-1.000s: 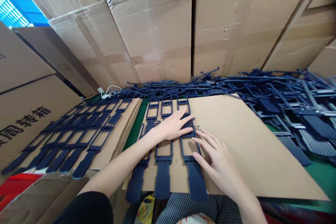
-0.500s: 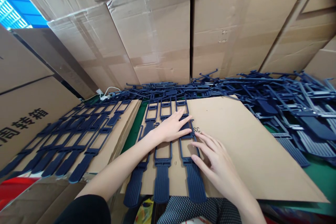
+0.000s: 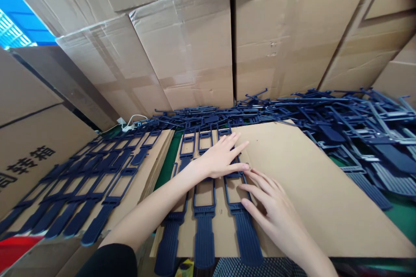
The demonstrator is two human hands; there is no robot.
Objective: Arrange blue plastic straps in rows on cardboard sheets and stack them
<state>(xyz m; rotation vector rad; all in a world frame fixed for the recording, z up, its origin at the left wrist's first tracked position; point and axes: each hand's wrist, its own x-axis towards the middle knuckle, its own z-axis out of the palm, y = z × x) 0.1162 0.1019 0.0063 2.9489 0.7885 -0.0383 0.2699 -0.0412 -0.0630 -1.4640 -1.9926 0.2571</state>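
Several dark blue plastic frame pieces, each with a ribbed paddle end, lie in columns on a brown cardboard sheet (image 3: 302, 190). My left hand (image 3: 222, 156) rests palm down across the upper part of the rightmost column, its fingers spread. Along the right edge of that column's lower frame piece (image 3: 245, 233), my right hand (image 3: 268, 197) lies with fingers apart and the tips at the frame's side. Another frame piece (image 3: 204, 238) is just to its left, and a further one (image 3: 169, 242) lies partly under my left forearm.
A second cardboard stack (image 3: 146, 177) on the left bears rows of similar pieces. Loose dark blue parts (image 3: 360, 125) are heaped along the back and right of the green table (image 3: 401, 207). Large cardboard boxes (image 3: 198, 47) wall off the far side. A white cable (image 3: 131, 122) lies back left.
My left hand has slid slightly right, its fingertips now past the right side of the column and close to my right hand. The view has tilted a little upward.
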